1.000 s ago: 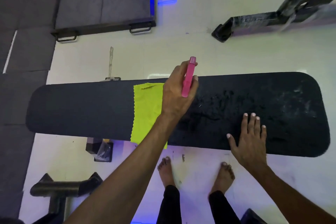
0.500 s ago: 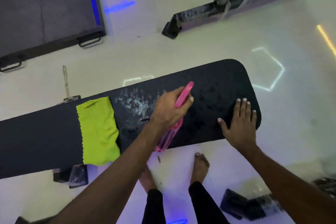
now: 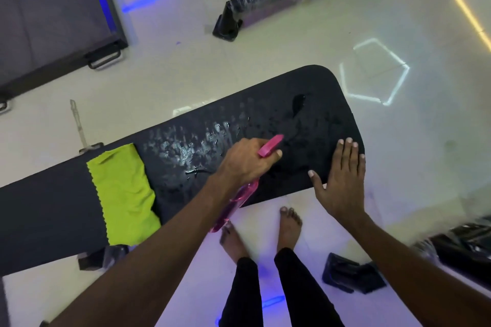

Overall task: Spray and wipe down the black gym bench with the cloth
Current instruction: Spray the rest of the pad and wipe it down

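The black gym bench (image 3: pixel 53 215) runs from lower left to upper right, its right half wet with spray droplets. My left hand (image 3: pixel 247 160) grips a pink spray bottle (image 3: pixel 269 145), nozzle pointing right over the wet pad, its clear pink body hanging down past the bench's near edge. My right hand (image 3: pixel 340 180) lies flat with straight fingers on the bench's right end. A lime-green cloth (image 3: pixel 122 194) is draped across the bench, left of my left hand.
A black rack base (image 3: pixel 239 16) stands on the pale floor beyond the bench. A dark platform with handles (image 3: pixel 53 16) is at upper left. Wrapped black equipment (image 3: pixel 353 276) sits near my bare feet (image 3: pixel 289 225) at lower right.
My view swung so the bench now tilts. My left hand carried the bottle rightward along the bench, away from the cloth, tipping it over; more wet droplets show on the pad.
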{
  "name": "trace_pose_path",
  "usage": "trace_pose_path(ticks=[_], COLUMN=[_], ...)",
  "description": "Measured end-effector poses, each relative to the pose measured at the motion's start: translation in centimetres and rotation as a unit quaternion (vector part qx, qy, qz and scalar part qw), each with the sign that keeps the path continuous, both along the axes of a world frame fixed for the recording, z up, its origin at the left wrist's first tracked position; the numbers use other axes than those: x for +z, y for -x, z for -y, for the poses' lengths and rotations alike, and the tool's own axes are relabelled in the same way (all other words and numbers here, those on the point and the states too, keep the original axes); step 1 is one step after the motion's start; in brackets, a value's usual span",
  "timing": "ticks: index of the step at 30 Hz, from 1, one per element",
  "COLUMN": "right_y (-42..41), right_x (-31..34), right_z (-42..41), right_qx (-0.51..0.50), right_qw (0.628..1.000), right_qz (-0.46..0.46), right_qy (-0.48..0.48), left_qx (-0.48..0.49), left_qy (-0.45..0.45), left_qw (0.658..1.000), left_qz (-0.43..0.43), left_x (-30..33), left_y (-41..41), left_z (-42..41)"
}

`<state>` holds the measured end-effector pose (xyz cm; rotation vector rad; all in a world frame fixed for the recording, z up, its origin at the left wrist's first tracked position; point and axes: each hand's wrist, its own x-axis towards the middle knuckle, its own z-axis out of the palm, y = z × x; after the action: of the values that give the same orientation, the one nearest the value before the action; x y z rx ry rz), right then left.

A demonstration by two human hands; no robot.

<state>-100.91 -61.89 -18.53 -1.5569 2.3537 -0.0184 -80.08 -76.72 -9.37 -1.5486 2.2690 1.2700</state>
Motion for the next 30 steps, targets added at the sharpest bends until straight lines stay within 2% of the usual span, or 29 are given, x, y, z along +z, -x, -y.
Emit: trace_pose_path(ticks=[5,8,13,17,22,30], right_y=[-1.4,-2.7,-6.2,-9.6,-13.9,-18.1], right_x=[0.1,0.1,0.1,0.1,0.2,1.3], right_z=[-0.7,-1.1,-1.6,-0.9,1.1,1.3], right_qx=[-0.007,0.010,0.119,0.166,0.184,0.233], right_qw=[1.000,1.000,0.993,0.986,0.982,0.971], right_qz=[0.001,-0.002,0.000,-0.001,-0.006,-0.011], right_qy=[0.005,-0.005,-0.014,-0.025,-0.030,-0.054], left_qx=[-0.056,-0.025,0.075,0.149,0.163,0.132], left_qy=[-0.030,-0.036,-0.008,0.026,0.038,0.024], left_qw=[0.998,0.999,0.997,0.988,0.986,0.991], left_qz=[-0.008,-0.015,-0.034,-0.036,-0.007,0.008], left_x=[-0.4,-0.8,-0.2,0.7,0.4,-0.7], left_y=[-1.4,-3.1,-7.3,-11.8,-16.6,-21.4], left_z=[-2.4,-3.3,-3.6,-3.7,-4.5,-8.0])
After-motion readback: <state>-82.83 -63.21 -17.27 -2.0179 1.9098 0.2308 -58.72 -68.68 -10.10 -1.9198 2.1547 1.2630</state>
